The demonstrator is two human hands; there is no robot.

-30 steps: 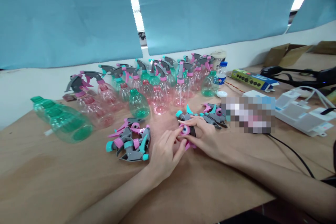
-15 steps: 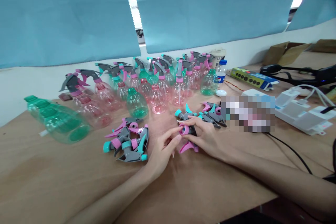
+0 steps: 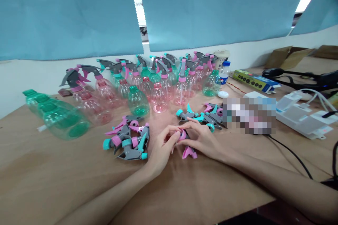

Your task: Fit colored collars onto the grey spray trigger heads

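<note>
A grey-and-pink trigger spray head (image 3: pixel 189 152) is between my hands, low over the table, its pink trigger pointing down toward me. My right hand (image 3: pixel 204 140) grips its body from the right, and the fingers cover most of it. From the left, my left hand (image 3: pixel 163 145) pinches the pink collar with thumb and fingers. A pile of loose spray heads (image 3: pixel 130 150) in grey, pink and teal lies left of my left hand. More loose spray heads (image 3: pixel 210 116) lie just beyond my right hand.
Pink and green bottles stand behind my hands, several topped with spray heads, including an open green bottle (image 3: pixel 138 103). Other green bottles (image 3: pixel 66 121) are at far left. A Pepsi bottle (image 3: pixel 224 75), power-strip box (image 3: pixel 253 81) and white plastic tray (image 3: pixel 303 117) occupy the right side.
My left thumb and fingers have closed further over the pink collar, which now shows less. The spray head has shifted slightly left in my hands. The view has tilted a little.
</note>
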